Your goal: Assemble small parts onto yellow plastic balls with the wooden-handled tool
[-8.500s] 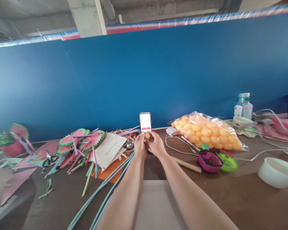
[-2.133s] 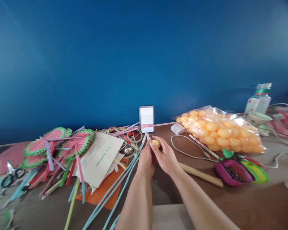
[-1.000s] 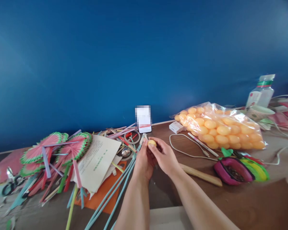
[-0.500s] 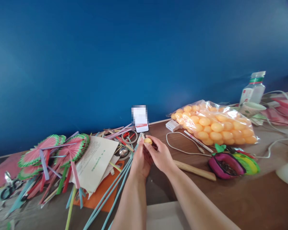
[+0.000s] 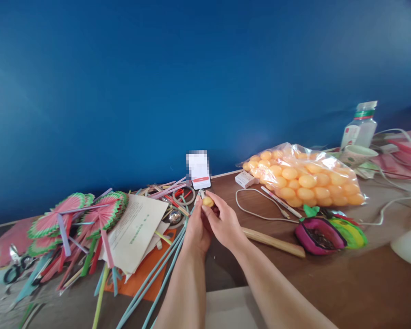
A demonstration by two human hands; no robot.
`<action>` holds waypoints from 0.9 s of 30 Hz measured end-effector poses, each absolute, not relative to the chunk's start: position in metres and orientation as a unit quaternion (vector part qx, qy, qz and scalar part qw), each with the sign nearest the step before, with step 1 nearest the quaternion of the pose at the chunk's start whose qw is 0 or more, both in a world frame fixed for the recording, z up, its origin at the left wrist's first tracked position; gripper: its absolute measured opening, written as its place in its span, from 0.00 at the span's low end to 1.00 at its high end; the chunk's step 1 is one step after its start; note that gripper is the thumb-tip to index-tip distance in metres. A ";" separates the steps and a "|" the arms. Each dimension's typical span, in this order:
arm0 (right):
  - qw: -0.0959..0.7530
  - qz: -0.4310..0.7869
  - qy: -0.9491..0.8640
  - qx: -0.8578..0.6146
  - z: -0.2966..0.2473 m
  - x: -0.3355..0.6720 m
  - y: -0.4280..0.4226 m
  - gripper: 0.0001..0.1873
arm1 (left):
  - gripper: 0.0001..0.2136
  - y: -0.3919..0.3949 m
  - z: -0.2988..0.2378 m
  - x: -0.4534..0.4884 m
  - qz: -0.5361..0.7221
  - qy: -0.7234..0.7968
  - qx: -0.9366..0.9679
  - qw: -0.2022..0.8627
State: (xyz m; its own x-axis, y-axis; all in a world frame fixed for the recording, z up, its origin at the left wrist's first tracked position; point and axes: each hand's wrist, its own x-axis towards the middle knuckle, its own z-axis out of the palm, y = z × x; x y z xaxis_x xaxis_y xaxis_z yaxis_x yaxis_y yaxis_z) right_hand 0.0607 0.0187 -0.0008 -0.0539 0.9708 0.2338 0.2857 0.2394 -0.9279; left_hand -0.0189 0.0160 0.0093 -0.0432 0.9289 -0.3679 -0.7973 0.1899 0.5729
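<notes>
My left hand (image 5: 195, 230) and my right hand (image 5: 225, 223) meet at the middle of the desk with fingers closed together. Between their fingertips shows a small, rounded yellow object (image 5: 208, 201), mostly covered; its exact kind is hard to make out. The right thumb presses against its near side. Just beyond the fingertips a phone (image 5: 201, 181) leans upright against the blue wall, its screen lit and partly blurred. A wooden stick like a handle (image 5: 277, 243) lies right of my right wrist. Light-blue strips (image 5: 154, 274) run along my left forearm.
On the right are a clear bag of orange balls (image 5: 304, 178), a white cable (image 5: 250, 214), a pen (image 5: 277, 200), a purple pouch (image 5: 303, 235) and a bottle (image 5: 361, 125). Left lie paper fans (image 5: 99, 212), a printed sheet (image 5: 133, 233) and scissors (image 5: 17, 267).
Both hands stay together around the small yellow object, which now sits slightly lower and further left in view. The whole scene has shifted slightly left.
</notes>
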 end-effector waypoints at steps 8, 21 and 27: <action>0.436 0.334 -0.652 -0.523 -0.001 0.061 0.019 0.25 | 0.12 0.015 0.008 -0.019 0.640 0.353 0.088 0.677; 0.447 0.364 -0.636 -0.513 -0.001 0.062 0.019 0.27 | 0.12 0.016 0.011 -0.018 0.636 0.353 0.102 0.678; 0.452 0.355 -0.633 -0.518 -0.004 0.062 0.021 0.24 | 0.11 0.016 0.008 -0.018 0.644 0.350 0.089 0.674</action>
State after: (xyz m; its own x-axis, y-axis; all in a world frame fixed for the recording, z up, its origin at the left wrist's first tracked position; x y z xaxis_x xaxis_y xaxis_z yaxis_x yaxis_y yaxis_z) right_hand 0.0624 0.0214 -0.0041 -0.0532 0.9775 0.2042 0.3349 0.2101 -0.9186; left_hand -0.0176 0.0157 0.0083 -0.0749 0.9310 -0.3572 -0.8067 0.1539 0.5705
